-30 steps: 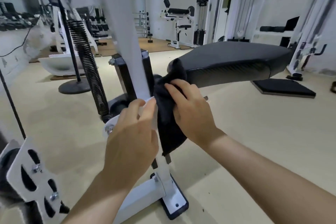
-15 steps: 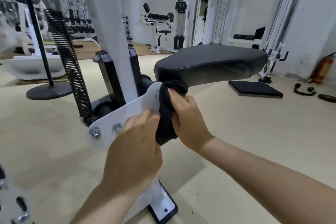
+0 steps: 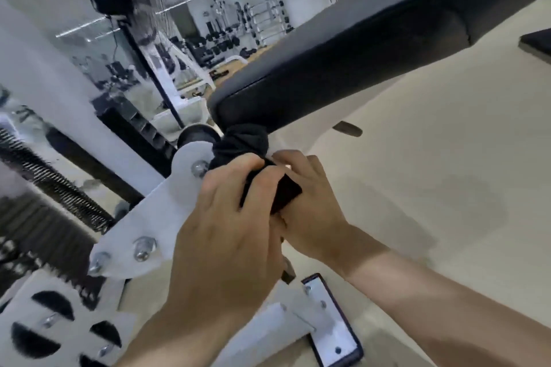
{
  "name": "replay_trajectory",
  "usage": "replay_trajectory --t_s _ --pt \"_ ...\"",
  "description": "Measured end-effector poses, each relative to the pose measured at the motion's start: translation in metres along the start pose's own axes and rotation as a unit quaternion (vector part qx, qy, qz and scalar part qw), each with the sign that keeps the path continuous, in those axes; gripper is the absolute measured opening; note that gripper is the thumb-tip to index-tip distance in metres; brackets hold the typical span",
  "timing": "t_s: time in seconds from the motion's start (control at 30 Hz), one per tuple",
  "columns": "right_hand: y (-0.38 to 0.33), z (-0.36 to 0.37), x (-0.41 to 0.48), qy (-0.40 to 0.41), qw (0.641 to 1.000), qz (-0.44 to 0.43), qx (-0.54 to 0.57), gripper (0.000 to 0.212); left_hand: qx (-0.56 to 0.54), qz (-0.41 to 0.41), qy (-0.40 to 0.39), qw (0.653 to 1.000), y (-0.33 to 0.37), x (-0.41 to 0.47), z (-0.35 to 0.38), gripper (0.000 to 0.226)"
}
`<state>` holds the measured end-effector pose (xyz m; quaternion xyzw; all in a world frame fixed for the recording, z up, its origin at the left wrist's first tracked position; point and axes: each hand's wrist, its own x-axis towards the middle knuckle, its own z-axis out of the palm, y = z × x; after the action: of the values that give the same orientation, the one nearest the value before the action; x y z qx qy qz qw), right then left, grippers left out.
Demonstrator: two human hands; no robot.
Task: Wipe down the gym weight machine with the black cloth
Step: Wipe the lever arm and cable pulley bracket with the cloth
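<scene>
White-painted steel sits nearest to me: a slotted plate (image 3: pixel 44 322) at lower left and the frame's foot plate (image 3: pixel 331 334) on the floor below the wrists. Above these, the left hand (image 3: pixel 226 232) lies on the pivot bracket (image 3: pixel 155 217), fingers bent over its upper edge and down onto the black cloth (image 3: pixel 249 143). The right hand (image 3: pixel 313 211) meets it from the far side, fingers curled round the cloth's loose tail. I judge that the two-handed hold cinches the cloth around the bracket's narrow end so both faces are rubbed at once, with the left hand also steadying the part.

The cloth's bunched head sits at the bracket's tip, just beside the end bolt (image 3: pixel 199 168) and touching the underside of the black seat pad (image 3: pixel 357 53). Two lower bolts (image 3: pixel 144 247) stand uncovered, so I judge that stretch not yet reached in this pass. A coil spring (image 3: pixel 59 188) runs off to the left. Dumbbell racks (image 3: pixel 268 21) stand far behind, blurred.

Against the frame half a second back, the left hand then rested on the bracket beside the cloth, which the right hand gripped alone. Now the left fingers overlap it. The cloth remains at the bracket tip under the pad. My view has closed in and tilted.
</scene>
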<state>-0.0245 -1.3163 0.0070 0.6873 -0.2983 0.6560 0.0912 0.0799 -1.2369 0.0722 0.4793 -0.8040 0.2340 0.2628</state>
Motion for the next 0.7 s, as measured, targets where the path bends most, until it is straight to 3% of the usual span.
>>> replay_trajectory --t_s 0.03,0.1,0.2,0.37,0.43,0.5,0.53,0.6,0.67,0.7 --pt "0.007 -0.001 0.000 0.009 1.000 -0.005 -0.006 0.029 0.012 -0.013 0.001 1.000 0.002 0.001 0.002 0.045" --pt "0.009 -0.001 0.001 0.047 0.998 -0.032 -0.028 0.048 0.036 -0.029 -0.002 0.999 0.006 0.000 0.005 0.047" --pt "0.017 -0.003 0.001 0.053 0.998 -0.016 0.001 0.032 0.062 -0.033 -0.020 0.997 0.016 -0.001 0.011 0.051" --pt "0.035 -0.017 -0.006 -0.001 0.996 0.030 0.088 0.036 0.105 -0.059 -0.081 0.989 0.038 0.005 0.020 0.064" --pt "0.035 -0.022 -0.009 0.007 0.986 0.078 0.149 0.029 0.125 -0.081 -0.090 0.985 0.042 0.010 0.021 0.065" --pt "0.031 -0.027 -0.008 0.018 0.962 0.178 0.204 0.022 0.161 -0.079 -0.083 0.980 0.044 0.013 0.023 0.063" --pt "0.027 -0.029 -0.007 0.019 0.935 0.263 0.235 0.021 0.178 -0.072 -0.080 0.978 0.045 0.013 0.025 0.062" --pt "0.020 -0.034 -0.004 0.006 0.834 0.432 0.343 0.021 0.189 -0.082 -0.059 0.977 0.046 0.013 0.026 0.057" --pt "0.014 -0.037 0.002 -0.036 0.716 0.527 0.457 0.014 0.183 -0.114 -0.031 0.976 0.045 0.019 0.028 0.054" --pt "0.013 -0.040 0.003 -0.060 0.691 0.539 0.477 0.010 0.179 -0.131 -0.024 0.975 0.045 0.023 0.031 0.056"
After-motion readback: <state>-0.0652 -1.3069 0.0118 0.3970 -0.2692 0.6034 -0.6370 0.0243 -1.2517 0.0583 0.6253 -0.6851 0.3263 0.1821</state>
